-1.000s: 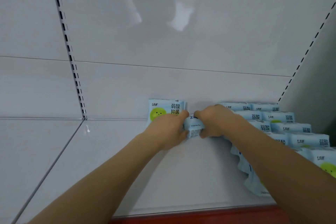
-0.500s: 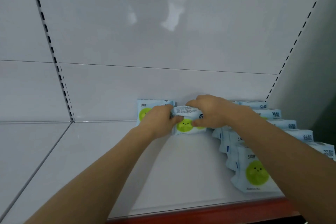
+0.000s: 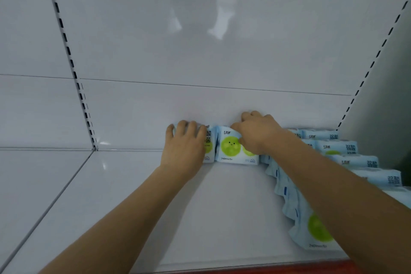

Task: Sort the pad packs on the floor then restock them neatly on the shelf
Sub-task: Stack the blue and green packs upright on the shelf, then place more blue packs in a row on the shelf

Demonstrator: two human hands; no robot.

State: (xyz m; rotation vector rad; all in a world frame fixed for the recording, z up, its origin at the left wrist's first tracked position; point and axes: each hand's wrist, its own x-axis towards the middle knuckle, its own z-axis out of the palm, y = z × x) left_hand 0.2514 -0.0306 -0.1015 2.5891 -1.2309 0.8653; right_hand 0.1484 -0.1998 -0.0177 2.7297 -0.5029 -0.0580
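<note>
Light, soft pale-blue plastic pad pack with green circle [image 3: 231,148], right hand [image 3: 255,133] pinching its top edge, left hand [image 3: 185,142] laid flat on neighbouring pack [image 3: 208,140]: judged crushable, take by the sides

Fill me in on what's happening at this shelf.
A person is restocking pad packs on a white shelf. The left hand rests over one pack standing at the back wall, while the right hand holds a second pack upright beside it. A row of packs already fills the shelf's right side, running front to back.
</note>
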